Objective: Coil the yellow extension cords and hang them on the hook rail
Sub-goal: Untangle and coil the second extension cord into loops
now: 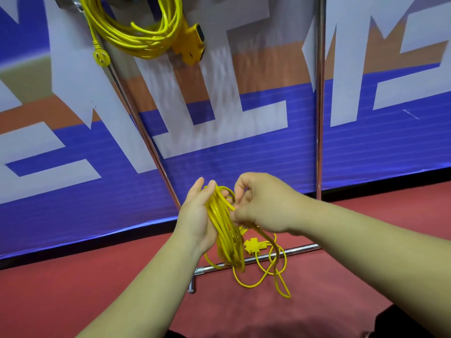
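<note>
Top edge cuts off the hung cord (136,37): its upper loops and what carries it are out of sight, and only a grey corner of the hook rail (64,2) shows. The right hand (263,203) curls its fingertips out of view where they meet the held cord (219,215). That cord's lower loops are motion-blurred. Its yellow end fitting (252,247) is blurred and half covered by strands; plug or socket, unclear. The banner (244,154) lettering is cropped, unreadable.

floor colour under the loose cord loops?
Dull red floor beneath the yellow cord; head view shows it best.
</note>
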Action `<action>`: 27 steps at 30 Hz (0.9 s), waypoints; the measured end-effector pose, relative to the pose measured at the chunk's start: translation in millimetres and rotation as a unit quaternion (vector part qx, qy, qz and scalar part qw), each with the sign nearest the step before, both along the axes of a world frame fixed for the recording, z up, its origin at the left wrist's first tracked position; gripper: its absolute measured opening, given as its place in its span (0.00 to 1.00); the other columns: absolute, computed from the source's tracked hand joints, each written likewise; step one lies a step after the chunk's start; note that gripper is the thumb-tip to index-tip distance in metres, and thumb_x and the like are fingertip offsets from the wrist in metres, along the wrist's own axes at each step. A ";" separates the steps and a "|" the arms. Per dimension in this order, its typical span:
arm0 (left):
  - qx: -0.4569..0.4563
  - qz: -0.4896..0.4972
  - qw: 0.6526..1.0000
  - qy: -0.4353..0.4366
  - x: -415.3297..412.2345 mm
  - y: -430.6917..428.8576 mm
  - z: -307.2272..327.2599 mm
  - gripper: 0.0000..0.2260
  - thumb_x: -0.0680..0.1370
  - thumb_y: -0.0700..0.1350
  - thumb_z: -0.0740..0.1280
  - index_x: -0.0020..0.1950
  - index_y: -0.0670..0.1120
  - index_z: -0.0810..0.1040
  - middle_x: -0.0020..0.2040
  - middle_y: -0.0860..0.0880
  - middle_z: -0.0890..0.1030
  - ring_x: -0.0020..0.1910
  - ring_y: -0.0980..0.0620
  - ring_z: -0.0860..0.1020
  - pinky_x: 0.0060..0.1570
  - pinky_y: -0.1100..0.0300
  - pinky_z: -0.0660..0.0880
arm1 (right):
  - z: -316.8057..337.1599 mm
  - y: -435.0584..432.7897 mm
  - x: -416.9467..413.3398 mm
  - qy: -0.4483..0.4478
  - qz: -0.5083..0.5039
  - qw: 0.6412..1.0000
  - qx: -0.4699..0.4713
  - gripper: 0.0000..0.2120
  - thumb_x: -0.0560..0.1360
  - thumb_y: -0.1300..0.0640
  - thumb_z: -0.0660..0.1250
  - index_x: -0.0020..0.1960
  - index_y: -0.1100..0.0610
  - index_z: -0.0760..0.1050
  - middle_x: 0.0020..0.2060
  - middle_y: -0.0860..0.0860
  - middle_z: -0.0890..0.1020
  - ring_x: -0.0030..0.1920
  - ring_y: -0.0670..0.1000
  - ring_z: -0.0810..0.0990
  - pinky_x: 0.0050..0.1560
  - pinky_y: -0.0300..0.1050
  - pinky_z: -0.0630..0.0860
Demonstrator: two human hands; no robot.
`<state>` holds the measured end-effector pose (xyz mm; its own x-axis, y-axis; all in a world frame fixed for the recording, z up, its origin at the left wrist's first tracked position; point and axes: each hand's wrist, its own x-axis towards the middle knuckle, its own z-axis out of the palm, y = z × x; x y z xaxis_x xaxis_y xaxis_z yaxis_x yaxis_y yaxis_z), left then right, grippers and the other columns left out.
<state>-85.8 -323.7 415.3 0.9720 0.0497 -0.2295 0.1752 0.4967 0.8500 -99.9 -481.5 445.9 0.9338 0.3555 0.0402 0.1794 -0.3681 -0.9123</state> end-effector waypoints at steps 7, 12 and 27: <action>-0.028 0.095 0.994 -0.035 9.2 17.4 10.1 0.35 0.77 0.35 0.69 0.79 0.50 0.58 0.38 0.45 0.81 0.33 0.51 0.79 0.32 0.57 0.76 | -27.7 2.0 -5.7 -0.020 0.074 0.997 -0.029 0.13 0.74 0.63 0.71 0.42 0.55 0.66 0.31 0.51 0.84 0.37 0.54 0.86 0.40 0.51 0.78; -0.060 0.132 0.988 -0.051 10.6 35.7 16.5 0.30 0.80 0.33 0.65 0.78 0.49 0.61 0.34 0.46 0.80 0.31 0.52 0.81 0.33 0.57 0.80 | -46.4 -1.9 -5.5 0.035 0.117 0.992 0.032 0.13 0.77 0.67 0.69 0.42 0.58 0.65 0.35 0.53 0.85 0.41 0.56 0.86 0.44 0.46 0.79; -0.134 0.128 0.974 -0.128 -7.0 83.6 33.4 0.25 0.82 0.35 0.61 0.78 0.51 0.63 0.34 0.47 0.77 0.32 0.52 0.81 0.36 0.56 0.81 | -109.8 -17.7 13.4 0.211 0.131 0.969 0.001 0.15 0.78 0.48 0.69 0.42 0.54 0.67 0.40 0.53 0.85 0.39 0.51 0.73 0.42 0.44 0.68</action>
